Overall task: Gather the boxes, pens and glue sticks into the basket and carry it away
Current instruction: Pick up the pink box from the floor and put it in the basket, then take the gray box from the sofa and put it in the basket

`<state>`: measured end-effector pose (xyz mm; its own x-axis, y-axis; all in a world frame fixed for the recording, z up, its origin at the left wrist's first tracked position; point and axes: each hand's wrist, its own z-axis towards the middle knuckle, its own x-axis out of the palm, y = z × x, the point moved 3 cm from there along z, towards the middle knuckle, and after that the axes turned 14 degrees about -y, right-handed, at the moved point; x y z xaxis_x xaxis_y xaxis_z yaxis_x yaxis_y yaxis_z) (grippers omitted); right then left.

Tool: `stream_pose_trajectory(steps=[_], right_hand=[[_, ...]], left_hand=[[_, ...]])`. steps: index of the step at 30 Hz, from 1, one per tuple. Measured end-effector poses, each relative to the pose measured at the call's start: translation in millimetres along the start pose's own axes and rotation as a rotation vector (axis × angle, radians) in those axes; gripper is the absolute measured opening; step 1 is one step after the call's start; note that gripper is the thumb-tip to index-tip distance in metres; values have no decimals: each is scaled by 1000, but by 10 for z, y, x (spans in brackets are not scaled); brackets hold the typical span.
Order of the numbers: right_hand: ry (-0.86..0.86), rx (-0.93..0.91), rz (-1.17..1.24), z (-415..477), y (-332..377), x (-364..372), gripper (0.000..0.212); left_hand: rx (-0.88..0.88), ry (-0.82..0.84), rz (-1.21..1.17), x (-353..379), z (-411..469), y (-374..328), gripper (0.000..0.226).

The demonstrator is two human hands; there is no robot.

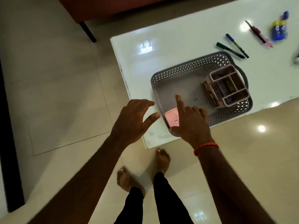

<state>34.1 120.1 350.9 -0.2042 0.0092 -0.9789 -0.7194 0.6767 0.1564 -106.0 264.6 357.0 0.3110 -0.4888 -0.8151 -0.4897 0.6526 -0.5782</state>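
Note:
A grey perforated basket [192, 65] sits on the white table near its front corner. Inside it, at the right end, stands a pinkish compartment box [226, 88]. My right hand [189, 122] holds a small pink box [172, 119] over the basket's near left corner, index finger stretched out. My left hand [134, 120] hovers open just left of the basket, fingers spread, touching nothing. Beyond the basket lie a green pen [229, 50], a blue pen [237, 45], a red-pink pen [258, 33] and blue-yellow glue sticks [279, 29].
The white table [161, 39] has its corner edge right in front of me, with tiled floor [56, 86] to the left. My bare feet [162, 160] stand at the table corner. A brown piece of furniture with a dark leg [88, 32] stands at the back.

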Motion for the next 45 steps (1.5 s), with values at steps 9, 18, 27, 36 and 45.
stream_pose_trajectory(steps=[9, 18, 27, 36, 45], right_hand=[[23, -131, 44, -36, 665, -828, 86], [-52, -270, 23, -305, 1387, -2049, 76], [-63, -365, 123, -735, 2101, -2931, 67], [-45, -545, 115, -843, 2809, -3166, 60], [-52, -619, 93, -619, 3265, -3175, 61]], left_hand=[[-110, 119, 200, -827, -638, 39, 67], [-140, -53, 186, -2182, -1084, -302, 60], [-169, -142, 208, -3124, -1425, -441, 63], [-223, -169, 203, -3683, -1710, -183, 66], [-274, -196, 206, -3992, -1633, -24, 73]])
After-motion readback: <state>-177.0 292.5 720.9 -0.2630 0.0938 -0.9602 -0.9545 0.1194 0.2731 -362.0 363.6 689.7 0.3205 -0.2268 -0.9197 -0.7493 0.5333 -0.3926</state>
